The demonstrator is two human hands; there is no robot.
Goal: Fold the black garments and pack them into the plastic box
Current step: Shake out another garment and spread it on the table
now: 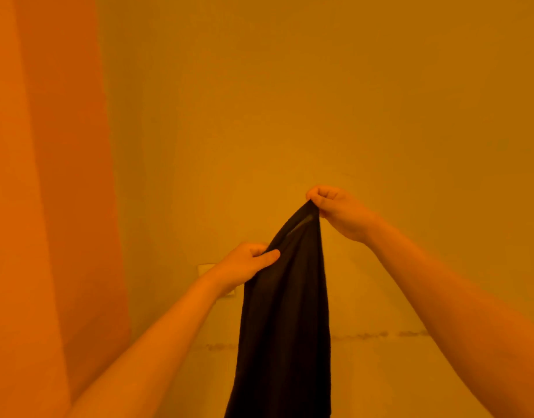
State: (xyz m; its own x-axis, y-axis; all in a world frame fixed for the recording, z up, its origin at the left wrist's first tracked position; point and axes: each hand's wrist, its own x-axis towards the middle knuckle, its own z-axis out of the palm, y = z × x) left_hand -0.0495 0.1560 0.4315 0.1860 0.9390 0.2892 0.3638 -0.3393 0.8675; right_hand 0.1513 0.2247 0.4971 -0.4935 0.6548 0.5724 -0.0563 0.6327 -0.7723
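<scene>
A black garment [285,312] hangs lengthwise in the air in front of me, running down past the bottom edge of the view. My right hand [335,211] pinches its top end, held high. My left hand [249,262] grips the garment's left edge lower down, fingers curled round the cloth. Both arms are raised and stretched forward. The plastic box is not in view.
A plain wall fills the view under orange light. A curtain [54,176] hangs along the left side. A small wall plate [207,268] shows partly behind my left wrist. A pale ledge or edge [410,334] runs low across the wall.
</scene>
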